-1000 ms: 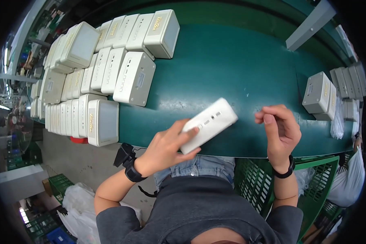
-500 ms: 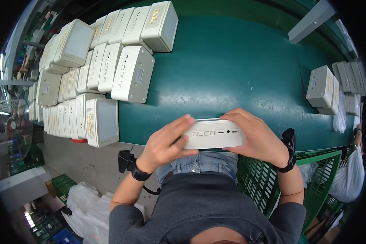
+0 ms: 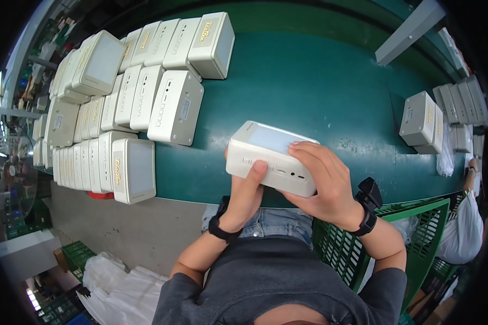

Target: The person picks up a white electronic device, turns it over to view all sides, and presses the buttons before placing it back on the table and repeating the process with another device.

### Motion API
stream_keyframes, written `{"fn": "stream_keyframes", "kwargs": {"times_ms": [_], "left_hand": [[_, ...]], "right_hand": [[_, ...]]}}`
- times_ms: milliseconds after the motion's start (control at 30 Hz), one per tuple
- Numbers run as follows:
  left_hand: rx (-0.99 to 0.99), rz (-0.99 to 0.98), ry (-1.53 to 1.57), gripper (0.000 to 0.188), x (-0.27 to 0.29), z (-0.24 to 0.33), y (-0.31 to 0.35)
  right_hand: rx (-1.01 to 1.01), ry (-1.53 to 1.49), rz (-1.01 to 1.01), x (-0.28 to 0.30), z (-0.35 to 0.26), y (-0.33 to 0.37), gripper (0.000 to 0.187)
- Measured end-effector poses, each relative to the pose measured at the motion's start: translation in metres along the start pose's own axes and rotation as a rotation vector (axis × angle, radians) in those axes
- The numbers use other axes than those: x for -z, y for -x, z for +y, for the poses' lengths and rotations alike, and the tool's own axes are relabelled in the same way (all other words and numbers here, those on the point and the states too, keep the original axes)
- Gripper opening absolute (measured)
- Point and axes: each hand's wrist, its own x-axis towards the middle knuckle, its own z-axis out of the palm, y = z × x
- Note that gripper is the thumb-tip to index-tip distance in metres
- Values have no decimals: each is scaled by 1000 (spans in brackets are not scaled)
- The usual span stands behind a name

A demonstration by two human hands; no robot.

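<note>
Over the near edge of the green table, both hands hold a cream box-shaped electronic device. One long side carries buttons and ports and faces me; a pale, screen-like panel shows on its upper face. My left hand grips its left part from below, with the thumb on the button side and the other fingers mostly hidden behind it. My right hand clasps the right end, its fingers on the upper face and its thumb low by the port side. The device sits tilted, its left end farther from me.
Rows of similar cream devices stand stacked at the left of the green table. More devices sit at the far right. A green plastic crate is beside me on the right, and white plastic bags lie at lower left.
The device has turned and tilted, moving slightly farther out, so its pale panel now shows. My left hand has shifted from its left end to underneath, thumb on the button side.
</note>
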Motion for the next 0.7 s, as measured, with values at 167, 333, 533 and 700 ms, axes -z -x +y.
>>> {"fn": "stream_keyframes", "kwargs": {"times_ms": [167,333,533,700], "left_hand": [[13,17,190,87,-24,23,-11],[-115,56,59,85,-21,23,-13],[-126,115,16,93,-30,31,-16],[-164,114,-172,103,-22,27,-14]], "right_hand": [[-75,-235,42,18,4,-2,74],[-615,-848,248,19,9,-6,80],[-182,-223,-102,31,5,-8,80],[-42,-56,-118,16,15,1,74]]}}
